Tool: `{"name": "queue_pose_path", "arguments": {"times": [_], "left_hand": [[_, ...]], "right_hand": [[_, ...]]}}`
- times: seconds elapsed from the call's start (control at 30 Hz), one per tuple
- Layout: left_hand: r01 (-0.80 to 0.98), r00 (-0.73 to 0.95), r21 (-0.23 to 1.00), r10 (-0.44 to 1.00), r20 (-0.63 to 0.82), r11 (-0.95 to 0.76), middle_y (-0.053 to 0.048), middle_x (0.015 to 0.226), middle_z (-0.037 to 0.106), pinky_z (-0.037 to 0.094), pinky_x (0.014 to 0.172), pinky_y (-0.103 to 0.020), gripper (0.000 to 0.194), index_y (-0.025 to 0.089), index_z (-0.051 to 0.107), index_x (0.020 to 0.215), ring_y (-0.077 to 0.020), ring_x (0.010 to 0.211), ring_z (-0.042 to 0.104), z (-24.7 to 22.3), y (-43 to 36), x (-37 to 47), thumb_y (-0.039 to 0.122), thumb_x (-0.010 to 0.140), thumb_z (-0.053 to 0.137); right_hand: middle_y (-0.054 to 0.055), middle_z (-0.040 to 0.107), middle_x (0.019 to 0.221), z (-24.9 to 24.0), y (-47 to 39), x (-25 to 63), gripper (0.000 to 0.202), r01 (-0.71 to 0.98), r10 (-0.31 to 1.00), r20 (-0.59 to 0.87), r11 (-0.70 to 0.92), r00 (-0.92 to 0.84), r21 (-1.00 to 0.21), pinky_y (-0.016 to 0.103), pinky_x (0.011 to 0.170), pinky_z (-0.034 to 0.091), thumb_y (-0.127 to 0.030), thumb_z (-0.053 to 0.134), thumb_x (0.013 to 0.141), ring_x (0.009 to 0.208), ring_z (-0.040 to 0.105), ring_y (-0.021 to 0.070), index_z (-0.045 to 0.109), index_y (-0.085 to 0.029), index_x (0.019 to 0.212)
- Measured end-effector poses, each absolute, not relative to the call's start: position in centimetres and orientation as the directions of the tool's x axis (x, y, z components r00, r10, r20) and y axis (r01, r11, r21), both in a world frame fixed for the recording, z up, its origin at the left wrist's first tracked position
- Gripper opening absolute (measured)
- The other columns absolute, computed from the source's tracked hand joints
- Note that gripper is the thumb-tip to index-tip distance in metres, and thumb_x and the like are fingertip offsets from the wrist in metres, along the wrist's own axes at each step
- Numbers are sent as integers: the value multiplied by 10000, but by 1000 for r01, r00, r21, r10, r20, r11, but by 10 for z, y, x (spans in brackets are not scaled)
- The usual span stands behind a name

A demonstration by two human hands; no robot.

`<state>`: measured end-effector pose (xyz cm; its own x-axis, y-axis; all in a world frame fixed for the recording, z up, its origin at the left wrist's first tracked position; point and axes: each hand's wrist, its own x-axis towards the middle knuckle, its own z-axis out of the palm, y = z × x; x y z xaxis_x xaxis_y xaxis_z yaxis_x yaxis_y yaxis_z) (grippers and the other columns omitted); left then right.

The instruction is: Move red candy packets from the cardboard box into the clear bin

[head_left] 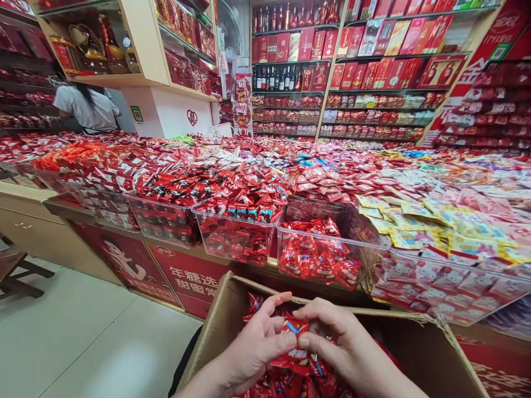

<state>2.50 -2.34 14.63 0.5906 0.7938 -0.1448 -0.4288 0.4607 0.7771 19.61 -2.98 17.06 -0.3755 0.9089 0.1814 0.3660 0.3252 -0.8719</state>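
Between my two hands is a red candy packet (pixel 295 334) with blue and white print, held above an open cardboard box (pixel 418 342). My left hand (pixel 259 342) pinches its left side with the thumb in front, the index finger stretched upward. On the other side my right hand (pixel 338 334) grips the packet's right edge between thumb and fingers. More red candy packets (pixel 286 384) of the same look lie in the box under my hands, partly hidden by them. Just beyond the box stands a clear plastic bin (pixel 332 239) partly filled with similar red packets.
Clear bins heaped with wrapped sweets line the counter, among them yellow-edged packets (pixel 440 224) at the right. Shelves (pixel 294 61) of bottles and red boxes stand behind. A person in a white shirt (pixel 87 105) is at the far left. A wooden stool (pixel 19 271) stands on the floor.
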Motion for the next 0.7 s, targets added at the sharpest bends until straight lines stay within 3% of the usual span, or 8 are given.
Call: {"name": "queue_pose_path", "arguments": {"times": [0.13, 0.23, 0.3, 0.4, 0.47, 0.6, 0.7], "left_hand": [[-432, 563, 768, 807, -180, 473, -28, 899, 609, 438, 722, -296, 509, 243, 386, 1205, -142, 769, 596, 144, -21, 10, 413, 767, 582], [-300, 493, 828, 820, -292, 474, -33, 898, 604, 426, 645, -240, 327, 190, 524, 1006, -124, 744, 584, 132, -15, -6, 438, 793, 522], [-174, 449, 864, 819, -357, 472, -33, 863, 609, 398, 589, -206, 277, 163, 532, 918, -104, 697, 578, 119, -11, -17, 400, 776, 552], [-47, 412, 866, 800, -437, 498, -26, 856, 612, 374, 557, -186, 251, 157, 504, 911, -79, 652, 573, 101, -11, -26, 334, 748, 576], [-12, 400, 852, 783, -476, 523, -15, 817, 610, 364, 540, -179, 235, 150, 498, 895, -65, 612, 563, 95, -13, -27, 309, 736, 568], [2, 408, 850, 776, -482, 527, -5, 779, 611, 354, 514, -170, 230, 144, 504, 865, -55, 574, 552, 93, -13, -25, 284, 700, 580], [-13, 411, 838, 767, -493, 545, -2, 776, 614, 354, 498, -165, 263, 153, 495, 860, -54, 560, 553, 89, -11, -25, 321, 681, 590]], "right_hand": [[29, 592, 660, 184, -33, 188, 87, 398, 864, 288, 456, -414, -796, 238, 563, 433, -234, 590, 774, 609, 547, 133, 609, -160, 734], [19, 634, 706, 216, -34, 193, 57, 360, 792, 405, 581, -457, -730, 212, 580, 465, -173, 571, 786, 643, 591, 126, 614, -197, 757], [-7, 656, 727, 246, -29, 205, 61, 376, 798, 502, 601, -333, -705, 196, 561, 483, -204, 596, 773, 642, 610, 121, 624, -249, 803], [-10, 671, 660, 291, -2, 225, 80, 534, 780, 625, 512, 40, -673, 193, 513, 490, -293, 648, 723, 569, 614, 115, 653, -263, 797], [19, 681, 661, 311, 28, 232, 131, 657, 766, 640, 450, 64, -604, 225, 524, 492, -329, 654, 702, 573, 617, 133, 666, -226, 782], [39, 685, 672, 317, 90, 225, 115, 846, 877, 400, 411, -266, -340, 272, 574, 461, -256, 590, 734, 601, 610, 159, 662, -166, 746], [30, 681, 658, 302, 119, 211, 93, 855, 886, 211, 457, -413, -244, 272, 571, 435, -205, 585, 713, 616, 609, 170, 669, -168, 702]]}}
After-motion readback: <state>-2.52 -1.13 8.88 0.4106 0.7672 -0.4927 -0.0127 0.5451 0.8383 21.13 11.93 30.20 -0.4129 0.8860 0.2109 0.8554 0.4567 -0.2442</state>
